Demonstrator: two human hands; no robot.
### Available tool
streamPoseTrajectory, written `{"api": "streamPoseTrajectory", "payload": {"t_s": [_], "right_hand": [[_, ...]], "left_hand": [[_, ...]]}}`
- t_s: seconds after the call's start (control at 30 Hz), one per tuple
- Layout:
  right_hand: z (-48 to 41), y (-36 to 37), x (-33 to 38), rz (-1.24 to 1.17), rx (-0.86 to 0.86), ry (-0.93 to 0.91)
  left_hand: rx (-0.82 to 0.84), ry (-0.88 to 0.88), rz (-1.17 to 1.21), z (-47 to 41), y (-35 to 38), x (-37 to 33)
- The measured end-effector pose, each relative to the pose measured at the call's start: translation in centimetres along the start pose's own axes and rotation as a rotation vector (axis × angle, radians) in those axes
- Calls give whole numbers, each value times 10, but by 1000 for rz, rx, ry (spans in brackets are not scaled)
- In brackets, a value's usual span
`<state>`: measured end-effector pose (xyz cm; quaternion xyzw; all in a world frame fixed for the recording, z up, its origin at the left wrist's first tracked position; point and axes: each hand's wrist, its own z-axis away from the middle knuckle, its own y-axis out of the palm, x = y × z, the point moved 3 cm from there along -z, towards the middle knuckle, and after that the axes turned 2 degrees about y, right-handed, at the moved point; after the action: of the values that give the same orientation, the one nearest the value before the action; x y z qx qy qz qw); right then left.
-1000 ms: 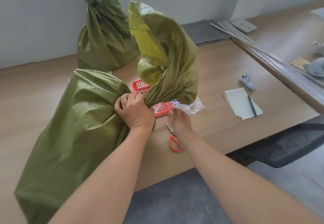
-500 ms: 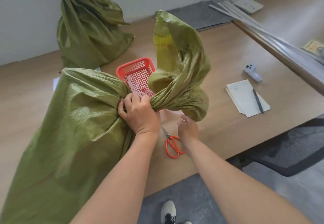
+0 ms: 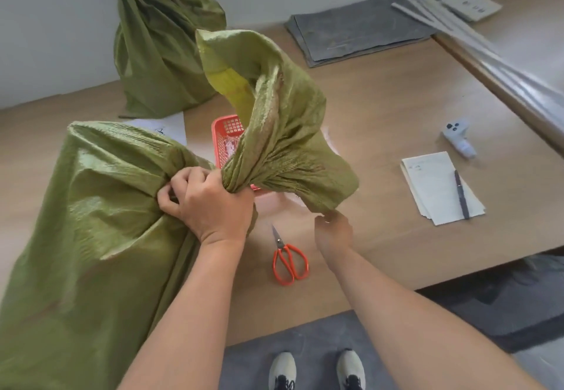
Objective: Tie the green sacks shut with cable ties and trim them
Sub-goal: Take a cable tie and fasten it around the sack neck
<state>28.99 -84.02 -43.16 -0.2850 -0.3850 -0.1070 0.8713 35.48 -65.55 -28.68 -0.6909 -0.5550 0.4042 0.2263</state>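
Since the earlier frames, the right hand (image 3: 332, 232) had lifted away from the scissors (image 3: 290, 263) toward the drooping lip of the near sack (image 3: 100, 221), and the loose sack top had swung up and over the red basket (image 3: 227, 142). Its fingers were curled together just under that lip; whether they pinched a cable tie could not be told, as nothing clear showed between them. The left hand (image 3: 207, 203) was closed in a fist around the gathered neck, squeezing the woven cloth into a tight rope.

To do this step well, the fist should probably hold the twist firm and low against the full body, so the tie could go round just beyond the knuckles, where the bundle was narrowest, and be pulled snug before the grip eased.

That sack lay slumped on the near left of the table (image 3: 396, 115), bulging and creased, olive green with a sheen, its flared mouth showing a yellower lining. A second sack (image 3: 158, 54) stood at the far left against the wall, its neck already bunched. The scissors lay shut near the table's edge, between the two arms.
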Motion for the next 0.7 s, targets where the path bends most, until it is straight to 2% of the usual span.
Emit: {"api": "streamPoseTrajectory", "payload": {"t_s": [0.1, 0.4, 0.7], "right_hand": [[-9, -2, -6, 16, 53, -24], [-39, 9, -20, 76, 50, -107], [-76, 7, -24, 107, -194, -130]], "left_hand": [[-14, -16, -31, -1, -2, -1], [38, -70, -33, 6, 12, -28], [45, -32, -45, 9, 38, -42]]}}
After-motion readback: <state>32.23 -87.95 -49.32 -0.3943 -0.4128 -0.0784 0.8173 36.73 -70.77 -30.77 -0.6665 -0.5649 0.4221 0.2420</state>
